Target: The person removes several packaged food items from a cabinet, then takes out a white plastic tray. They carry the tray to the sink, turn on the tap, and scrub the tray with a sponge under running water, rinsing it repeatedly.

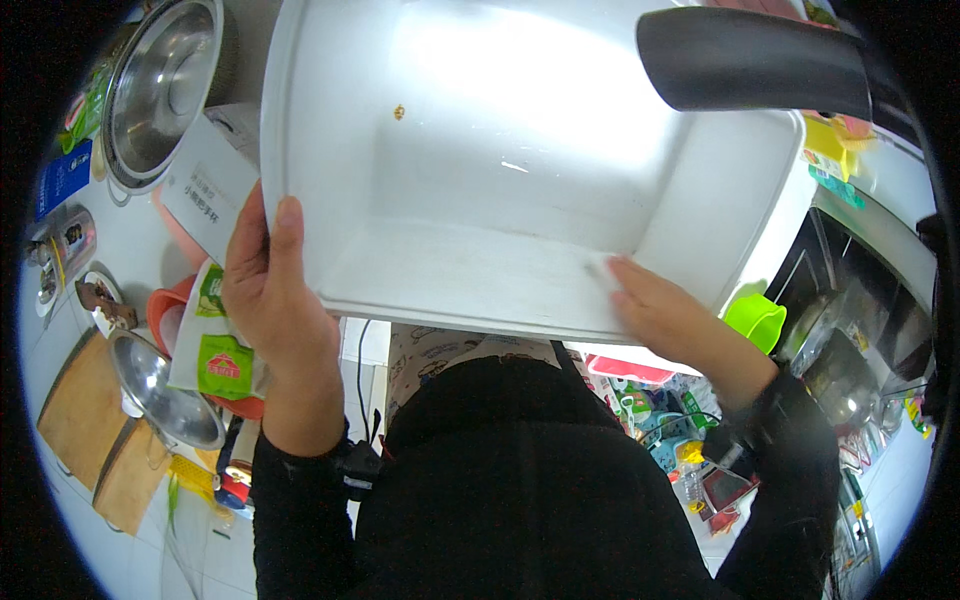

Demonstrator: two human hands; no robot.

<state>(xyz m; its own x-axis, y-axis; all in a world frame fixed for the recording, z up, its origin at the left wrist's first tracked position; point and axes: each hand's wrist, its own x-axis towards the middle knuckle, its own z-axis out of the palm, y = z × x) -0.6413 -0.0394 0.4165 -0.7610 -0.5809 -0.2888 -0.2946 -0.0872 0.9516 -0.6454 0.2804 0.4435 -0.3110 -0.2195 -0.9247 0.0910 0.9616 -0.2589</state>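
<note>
A large white plastic bin [480, 277] is tilted before me, its inside facing me. My left hand [277, 300] grips its left rim, thumb on the inner side and fingers behind. Inside the bin, near the lower right corner, is my right hand [660, 307], blurred by motion. Its fingertips hold a small pale thing [602, 271], too blurred to name. A brown-yellow spot [399, 112] sits on the bin's upper left inside, and a few small white marks show on its bottom.
A dark smooth bar [750, 60] covers the bin's upper right corner. At left are a metal colander [217, 75], a steel bowl [166, 386], wooden cutting boards [82, 412] and a white-green packet [225, 367]. A lime-green cup [756, 321] stands right; various packets lie below.
</note>
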